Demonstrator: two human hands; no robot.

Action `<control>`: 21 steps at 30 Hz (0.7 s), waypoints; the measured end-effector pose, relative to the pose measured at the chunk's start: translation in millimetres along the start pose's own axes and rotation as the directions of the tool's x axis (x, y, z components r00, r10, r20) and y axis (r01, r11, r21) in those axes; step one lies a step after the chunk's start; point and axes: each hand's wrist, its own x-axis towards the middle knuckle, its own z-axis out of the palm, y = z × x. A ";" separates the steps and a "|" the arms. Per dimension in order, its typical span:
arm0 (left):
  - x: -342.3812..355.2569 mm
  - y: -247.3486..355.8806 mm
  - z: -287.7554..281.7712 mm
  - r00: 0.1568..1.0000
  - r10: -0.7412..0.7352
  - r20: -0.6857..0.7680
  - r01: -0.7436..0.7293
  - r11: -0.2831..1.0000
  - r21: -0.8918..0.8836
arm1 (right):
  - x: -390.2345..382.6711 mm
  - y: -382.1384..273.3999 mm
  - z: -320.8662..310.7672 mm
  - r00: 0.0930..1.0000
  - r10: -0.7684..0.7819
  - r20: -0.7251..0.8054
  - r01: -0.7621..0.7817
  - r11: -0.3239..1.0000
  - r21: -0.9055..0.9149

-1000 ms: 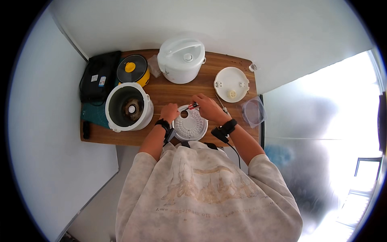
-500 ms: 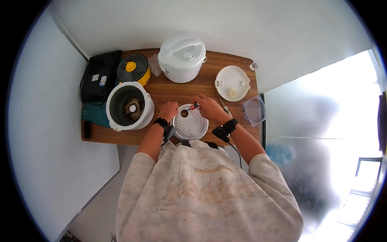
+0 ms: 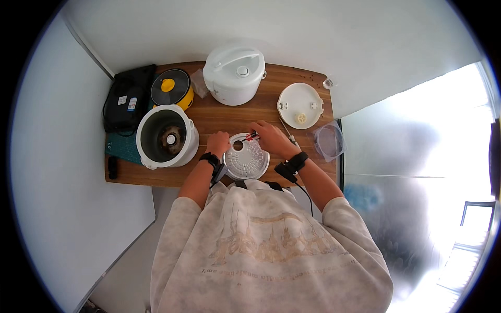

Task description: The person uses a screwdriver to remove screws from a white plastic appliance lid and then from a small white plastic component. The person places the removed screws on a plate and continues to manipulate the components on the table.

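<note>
Presently, the right hand point(image 3: 272, 140) holds one tool point(image 3: 251, 137) (red-black) over one disc point(image 3: 246, 161).

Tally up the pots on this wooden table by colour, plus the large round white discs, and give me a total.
White pots: 2, one lidded, one open
Yellow pot with a dark lid: 1
Large round white discs: 2, one ridged in front, one farther right
Total: 5

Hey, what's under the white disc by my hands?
Through the round hole in the disc, only a small dark brown patch shows. The rest beneath is covered, so I can't tell what's there. Wooden table shows beyond its upper edge.
</note>
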 end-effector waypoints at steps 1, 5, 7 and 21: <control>0.4 0.2 -0.6 1.000 0.000 0.011 0.000 1.000 0.005 | 0.2 1.1 0.8 1.000 0.002 0.002 -0.002 1.000 -0.004; 0.6 2.6 1.2 1.000 0.015 -0.026 -0.014 0.999 0.043 | 0.9 0.9 -0.2 1.000 0.005 0.024 -0.006 1.000 0.011; 2.1 4.1 0.8 1.000 0.004 0.023 -0.005 0.999 0.050 | 0.9 1.5 0.0 1.000 0.015 0.025 -0.015 1.000 -0.003; 3.7 -9.7 -3.0 0.995 -0.097 -0.019 0.092 0.979 -0.183 | 1.7 -6.9 -4.0 1.000 0.021 -0.004 -0.021 0.999 -0.025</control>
